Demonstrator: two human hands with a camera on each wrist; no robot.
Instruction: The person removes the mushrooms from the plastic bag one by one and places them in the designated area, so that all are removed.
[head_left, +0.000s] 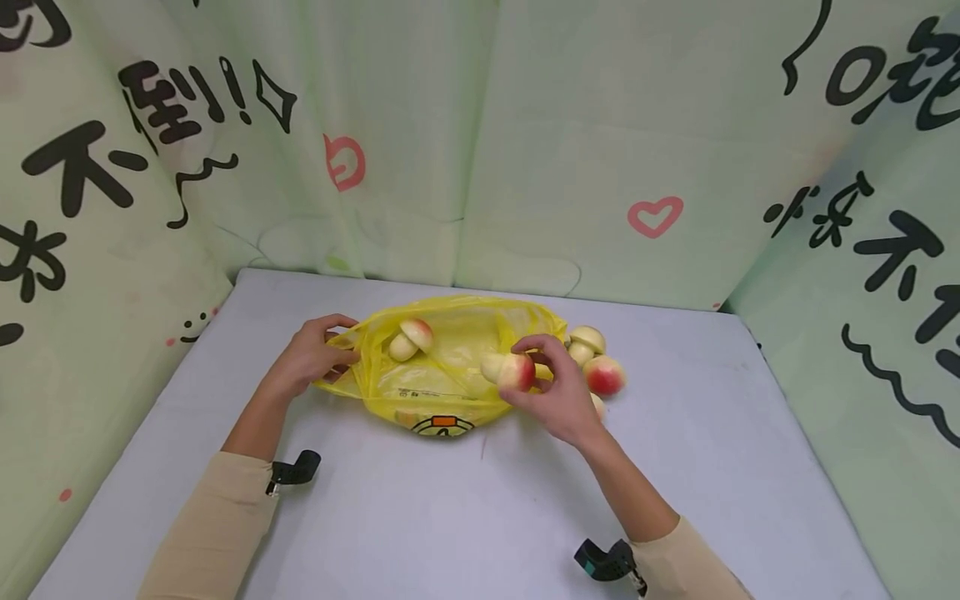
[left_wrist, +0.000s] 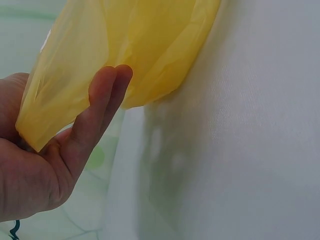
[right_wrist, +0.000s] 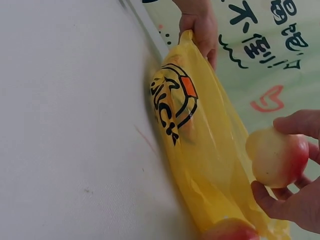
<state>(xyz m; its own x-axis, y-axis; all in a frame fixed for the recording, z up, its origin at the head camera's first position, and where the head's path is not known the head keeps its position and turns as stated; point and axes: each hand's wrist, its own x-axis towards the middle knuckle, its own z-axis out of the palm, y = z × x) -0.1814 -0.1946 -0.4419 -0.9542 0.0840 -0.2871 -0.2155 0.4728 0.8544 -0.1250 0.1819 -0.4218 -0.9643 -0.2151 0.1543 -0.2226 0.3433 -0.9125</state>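
A yellow plastic bag (head_left: 453, 362) lies on its side with its mouth spread wide. My left hand (head_left: 318, 354) holds the bag's left edge, which runs between thumb and fingers in the left wrist view. One toy mushroom (head_left: 411, 339) is in the bag's left part. Thumb and fingers of my right hand (head_left: 558, 396) grip another mushroom (right_wrist: 280, 157) by its red-and-cream cap, the pale stem pointing left over the bag. Beyond that hand, at the bag's right end, lie a cream mushroom (head_left: 588, 342), a red-capped one (head_left: 604, 376) and a third, mostly hidden.
The bag and mushrooms lie on a white table (head_left: 420, 517). A pale green curtain (head_left: 555, 150) with black writing and pink hearts encloses its back and sides. A small black camera (head_left: 296, 468) sits on my left wrist, and another camera (head_left: 606, 560) on my right.
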